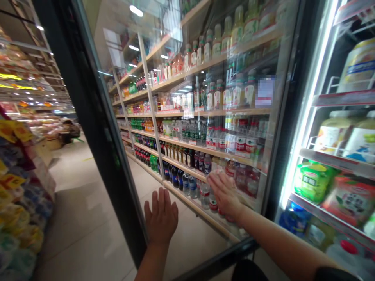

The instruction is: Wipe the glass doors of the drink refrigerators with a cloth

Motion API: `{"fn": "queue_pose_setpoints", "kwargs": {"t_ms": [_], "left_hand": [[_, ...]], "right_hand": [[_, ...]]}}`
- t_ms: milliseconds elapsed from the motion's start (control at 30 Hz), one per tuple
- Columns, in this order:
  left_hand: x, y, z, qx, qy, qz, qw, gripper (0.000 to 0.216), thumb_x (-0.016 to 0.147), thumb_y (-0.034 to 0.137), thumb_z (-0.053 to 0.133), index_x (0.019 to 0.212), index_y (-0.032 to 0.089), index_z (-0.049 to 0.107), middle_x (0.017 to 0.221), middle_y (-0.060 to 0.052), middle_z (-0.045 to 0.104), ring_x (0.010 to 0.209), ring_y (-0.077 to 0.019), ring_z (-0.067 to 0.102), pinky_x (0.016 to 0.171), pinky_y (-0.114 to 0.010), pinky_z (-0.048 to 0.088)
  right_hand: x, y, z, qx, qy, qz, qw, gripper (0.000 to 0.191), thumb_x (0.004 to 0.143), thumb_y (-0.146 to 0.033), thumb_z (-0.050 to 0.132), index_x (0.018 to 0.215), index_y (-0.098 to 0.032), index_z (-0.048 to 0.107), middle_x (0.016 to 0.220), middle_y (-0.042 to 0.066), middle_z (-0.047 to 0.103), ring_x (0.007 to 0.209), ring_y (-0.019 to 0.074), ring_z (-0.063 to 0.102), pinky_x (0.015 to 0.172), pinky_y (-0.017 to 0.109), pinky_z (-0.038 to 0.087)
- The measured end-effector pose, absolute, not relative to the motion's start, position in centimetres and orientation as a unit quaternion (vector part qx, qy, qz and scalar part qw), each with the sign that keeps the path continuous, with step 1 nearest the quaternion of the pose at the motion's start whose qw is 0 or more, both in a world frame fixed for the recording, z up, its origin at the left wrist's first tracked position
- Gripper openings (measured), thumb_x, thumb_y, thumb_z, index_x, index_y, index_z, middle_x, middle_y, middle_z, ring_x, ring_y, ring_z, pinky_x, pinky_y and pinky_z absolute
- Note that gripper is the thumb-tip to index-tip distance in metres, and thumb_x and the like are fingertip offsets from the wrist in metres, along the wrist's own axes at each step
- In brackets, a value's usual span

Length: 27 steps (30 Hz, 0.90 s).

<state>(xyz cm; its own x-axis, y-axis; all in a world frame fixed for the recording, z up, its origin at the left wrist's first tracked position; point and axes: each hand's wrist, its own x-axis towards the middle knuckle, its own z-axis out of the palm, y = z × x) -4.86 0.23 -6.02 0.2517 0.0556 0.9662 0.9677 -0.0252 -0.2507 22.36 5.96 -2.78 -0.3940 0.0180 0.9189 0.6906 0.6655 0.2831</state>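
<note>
A glass fridge door (190, 218) with a thick black frame stands swung out in front of me. My left hand (161, 218) is raised at the lower left of the pane, palm toward the glass, fingers stretched out and holding nothing. Further right and a little higher, my right hand (224, 191) also has its fingers extended at the glass, slightly blurred. Whether either palm presses on the pane or hovers just off it, I cannot tell. A pale label (265, 91), blurred out, is on the upper right of the glass.
Lit cooler shelves (336, 164) with bottles and pouches stand at the right. Through the glass show long wooden shelves (175, 140) of drinks. Packaged goods (20, 187) line the left side of the tiled aisle (79, 195), where a person (70, 128) is low down far back.
</note>
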Motion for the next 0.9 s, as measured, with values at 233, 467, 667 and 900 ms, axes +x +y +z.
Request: {"fn": "queue_pose_setpoints", "kwargs": {"t_ms": [233, 467, 667, 900], "left_hand": [[-4.8, 0.0, -6.1, -0.574, -0.452, -0.408, 0.548, 0.074, 0.099, 0.017, 0.059, 0.164, 0.002, 0.026, 0.164, -0.024, 0.035, 0.161, -0.0289, 0.019, 0.134, -0.049, 0.013], [-4.9, 0.0, -5.9, -0.577, -0.447, -0.414, 0.544, 0.076, 0.099, 0.017, 0.061, 0.165, 0.004, 0.026, 0.164, -0.024, 0.036, 0.16, -0.0292, 0.02, 0.134, -0.049, 0.014], [-5.3, 0.3, -6.1, -0.573, -0.45, -0.412, 0.548, 0.077, 0.098, 0.017, 0.062, 0.165, 0.005, 0.026, 0.164, -0.024, 0.036, 0.16, -0.0305, 0.022, 0.133, -0.052, 0.017], [-5.2, 0.3, -6.4, -0.575, -0.452, -0.413, 0.542, 0.079, 0.098, 0.018, 0.062, 0.167, 0.009, 0.024, 0.165, -0.023, 0.035, 0.16, -0.0309, 0.023, 0.133, -0.053, 0.019]], "right_hand": [[25.7, 8.1, -1.9, -0.308, -0.692, -0.321, 0.569, 0.069, 0.101, -0.007, 0.044, 0.166, -0.024, 0.032, 0.157, 0.01, 0.058, 0.158, 0.0247, 0.035, 0.129, 0.054, 0.036], [26.5, 7.9, -7.2, -0.267, -0.757, -0.372, 0.466, 0.072, 0.099, -0.006, 0.044, 0.167, -0.025, 0.031, 0.155, 0.008, 0.06, 0.152, 0.0227, 0.046, 0.129, 0.045, 0.038], [29.8, 10.7, -2.5, -0.386, -0.623, -0.282, 0.619, 0.069, 0.106, -0.015, 0.038, 0.17, -0.028, 0.018, 0.171, 0.011, 0.037, 0.162, 0.0282, 0.026, 0.129, 0.061, 0.032], [30.2, 11.2, -10.7, -0.468, -0.54, -0.196, 0.671, 0.063, 0.11, -0.027, 0.033, 0.17, -0.023, 0.016, 0.173, 0.017, 0.026, 0.162, 0.031, 0.023, 0.128, 0.068, 0.029]]}}
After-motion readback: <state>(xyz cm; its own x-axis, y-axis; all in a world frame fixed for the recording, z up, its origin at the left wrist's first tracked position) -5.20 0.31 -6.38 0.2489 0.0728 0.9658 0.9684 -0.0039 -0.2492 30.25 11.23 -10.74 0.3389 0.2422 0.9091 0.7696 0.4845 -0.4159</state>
